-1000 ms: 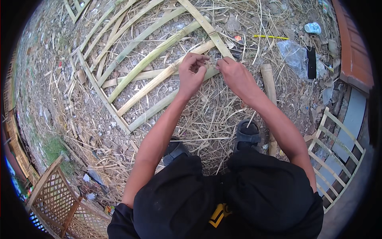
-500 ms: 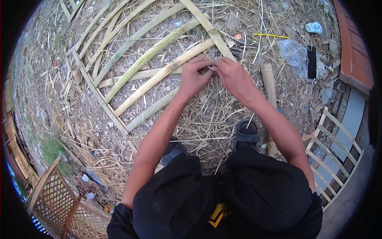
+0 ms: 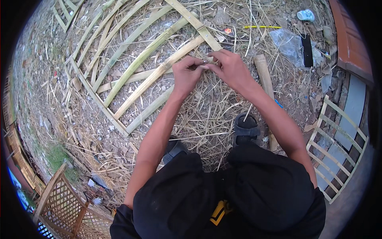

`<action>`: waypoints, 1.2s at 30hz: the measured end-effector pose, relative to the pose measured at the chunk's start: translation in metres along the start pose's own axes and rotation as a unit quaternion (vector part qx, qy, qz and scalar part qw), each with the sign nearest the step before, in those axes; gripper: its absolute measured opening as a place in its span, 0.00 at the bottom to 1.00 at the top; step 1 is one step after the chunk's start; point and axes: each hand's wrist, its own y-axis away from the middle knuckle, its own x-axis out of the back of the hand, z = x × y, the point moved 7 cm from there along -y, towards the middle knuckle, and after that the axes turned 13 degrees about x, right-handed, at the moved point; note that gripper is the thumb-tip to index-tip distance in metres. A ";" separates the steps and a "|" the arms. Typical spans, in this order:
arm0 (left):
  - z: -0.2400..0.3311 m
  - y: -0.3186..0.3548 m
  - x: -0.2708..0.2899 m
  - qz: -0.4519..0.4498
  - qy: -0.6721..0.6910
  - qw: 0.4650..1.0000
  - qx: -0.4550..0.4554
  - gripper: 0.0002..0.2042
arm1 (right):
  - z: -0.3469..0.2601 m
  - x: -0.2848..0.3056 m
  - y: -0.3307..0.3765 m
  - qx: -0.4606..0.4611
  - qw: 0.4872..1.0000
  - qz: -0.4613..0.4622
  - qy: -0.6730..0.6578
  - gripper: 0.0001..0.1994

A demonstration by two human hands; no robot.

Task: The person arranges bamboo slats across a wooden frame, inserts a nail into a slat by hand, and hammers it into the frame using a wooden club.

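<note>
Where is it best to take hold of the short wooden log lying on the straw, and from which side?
Probably the wooden log at its upper half, from above. That part lies bare and flat on the straw beside the right hand; its lower end runs behind the forearm and sandal.

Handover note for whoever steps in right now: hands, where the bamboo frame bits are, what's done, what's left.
Left hand: fingers pinched at the joint where a bamboo slat meets the cross strip.
Right hand: also pinching at that joint, fingertips touching the left's; whatever they grip is too small to tell.
Bamboo frame: flat on the straw-covered ground, several slats already laid across it.
Wooden handle lies just right of the hands.
Left: this joint looks unfinished; the lower slat ends seem to need checking.
</note>
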 end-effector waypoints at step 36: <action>0.009 -0.002 0.011 0.005 -0.044 0.999 0.004 0.07 | -0.006 0.051 0.311 -0.402 0.885 0.108 0.207 0.26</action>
